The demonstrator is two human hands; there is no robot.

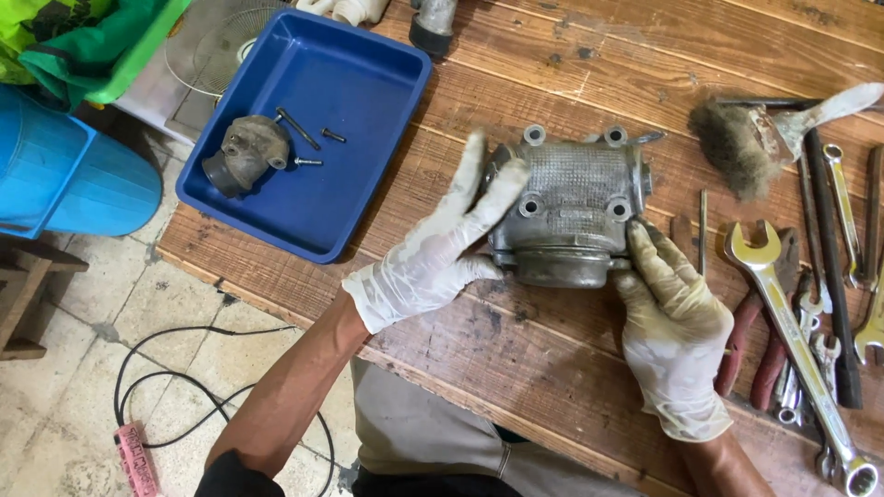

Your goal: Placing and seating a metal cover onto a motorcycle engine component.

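Note:
A grey cast-metal engine cylinder (571,207) with bolt holes and a ribbed face lies on the wooden workbench (552,350). My left hand (440,247), in a dirty white glove, rests against the cylinder's left side with fingers spread and slightly blurred. My right hand (670,327), also gloved, grips the cylinder's lower right corner with thumb and fingers.
A blue plastic tray (359,110) at the left holds a small grey metal part (244,152) and a few bolts (299,129). A worn brush (764,133), several wrenches (792,340) and red-handled pliers (760,354) lie at the right. A black cable (175,387) runs across the tiled floor.

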